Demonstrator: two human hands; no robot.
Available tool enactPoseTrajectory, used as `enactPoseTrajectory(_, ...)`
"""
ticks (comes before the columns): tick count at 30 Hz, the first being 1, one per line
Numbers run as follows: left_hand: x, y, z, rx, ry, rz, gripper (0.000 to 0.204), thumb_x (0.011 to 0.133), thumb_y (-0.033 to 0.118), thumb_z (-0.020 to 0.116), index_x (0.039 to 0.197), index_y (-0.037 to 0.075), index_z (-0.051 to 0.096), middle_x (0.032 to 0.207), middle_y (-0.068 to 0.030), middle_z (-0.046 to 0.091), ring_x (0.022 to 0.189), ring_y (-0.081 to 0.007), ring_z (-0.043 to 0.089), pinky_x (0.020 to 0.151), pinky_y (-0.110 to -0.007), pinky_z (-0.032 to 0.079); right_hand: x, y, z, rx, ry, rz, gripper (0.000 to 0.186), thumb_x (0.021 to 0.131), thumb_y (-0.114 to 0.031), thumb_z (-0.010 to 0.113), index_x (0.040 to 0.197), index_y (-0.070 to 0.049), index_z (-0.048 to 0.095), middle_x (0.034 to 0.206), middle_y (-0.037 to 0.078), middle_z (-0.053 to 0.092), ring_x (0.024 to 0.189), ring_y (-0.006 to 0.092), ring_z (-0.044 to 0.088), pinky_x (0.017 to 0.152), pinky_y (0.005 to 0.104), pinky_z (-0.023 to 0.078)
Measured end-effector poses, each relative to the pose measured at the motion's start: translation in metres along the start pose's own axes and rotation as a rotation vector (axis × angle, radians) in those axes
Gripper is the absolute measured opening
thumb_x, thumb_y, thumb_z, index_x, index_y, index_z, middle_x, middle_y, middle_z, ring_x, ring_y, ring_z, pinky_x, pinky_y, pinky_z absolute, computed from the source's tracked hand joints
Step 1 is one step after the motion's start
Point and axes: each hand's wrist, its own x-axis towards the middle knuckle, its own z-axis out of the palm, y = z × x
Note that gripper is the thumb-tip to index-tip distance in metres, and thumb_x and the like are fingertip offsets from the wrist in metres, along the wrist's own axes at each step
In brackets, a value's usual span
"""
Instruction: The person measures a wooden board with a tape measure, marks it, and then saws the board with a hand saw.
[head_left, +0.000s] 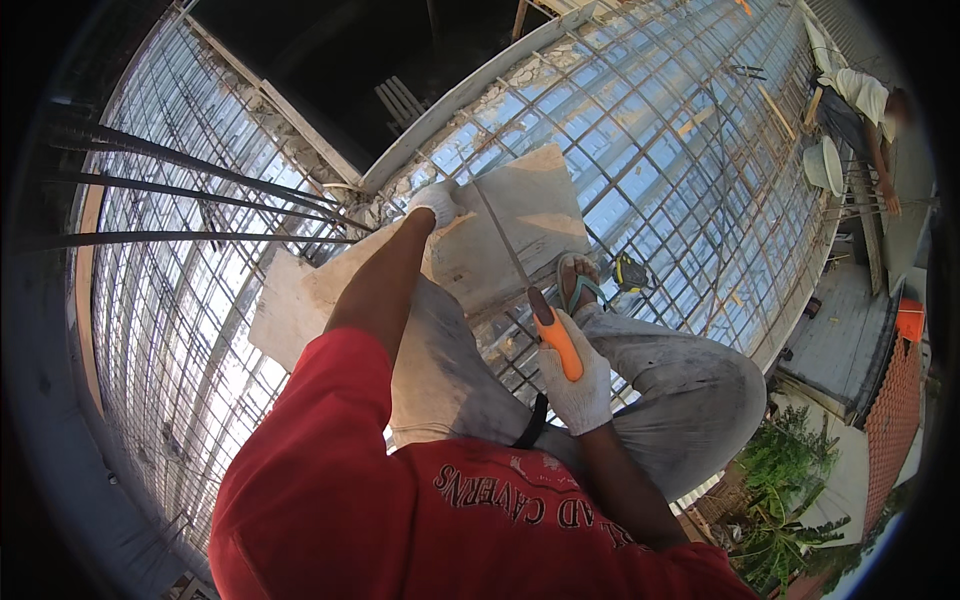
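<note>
A worn, greyish-tan wooden board [505, 235] lies across the steel bars in front of me, one end beside my foot. In a white knit glove, my left hand [436, 203] is closed over its far edge, near the saw line. My right hand [578, 378], gloved too, is wrapped round the orange handle of a handsaw [557, 342]. The thin blade, seen edge-on, runs away from me across the top of the board. A second pale board [283, 310] sits under my left arm, partly hidden by it. My sandaled foot [577, 280] is right of the board.
A rebar grid [690, 190] over metal decking surrounds me. Long upright bars [220, 195] rise at left. Beyond the board, a dark opening [330, 70] has a raised edge. A yellow-black tape measure [630, 272] lies beside my foot. Another person [862, 100] works far right near a pale tub [823, 166].
</note>
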Motion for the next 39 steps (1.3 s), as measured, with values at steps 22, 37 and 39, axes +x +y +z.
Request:
enactPoseTrajectory(22,0.023,0.009,0.012,-0.05,0.035,-0.109,0.057,0.089,0.039,0.078,0.142,0.02,0.066,0.133,-0.0153,0.074,0.124,-0.037,0.07,0.099,-0.052,0.055,0.022,0.054,-0.025,0.071,-0.068,0.04,0.049,0.102,-0.019,0.068,0.144,0.005,0.062,0.122,0.014,0.078,0.109,0.0204,0.074,0.1,0.0324,0.054)
enactPoseTrajectory(37,0.02,0.013,0.029,-0.181,0.264,-0.205,0.058,0.1,0.062,0.05,0.135,0.023,0.074,0.129,-0.0175,0.076,0.119,-0.0353,0.072,0.111,-0.053,0.044,0.103,0.04,0.033,-0.07,-0.163,0.118,0.049,0.099,-0.024,0.071,0.143,-0.003,0.065,0.111,0.015,0.079,0.107,0.0195,0.077,0.088,0.0328,0.058)
enactPoseTrajectory(39,0.028,0.024,0.028,-0.18,0.35,-0.371,0.065,0.104,0.065,0.037,0.119,0.021,0.083,0.115,-0.0182,0.079,0.113,-0.0353,0.074,0.113,-0.054,0.041,0.111,0.047,0.045,-0.108,-0.154,-0.021,0.046,0.099,-0.02,0.072,0.141,-0.003,0.066,0.109,0.017,0.08,0.104,0.019,0.078,0.086,0.0331,0.059)
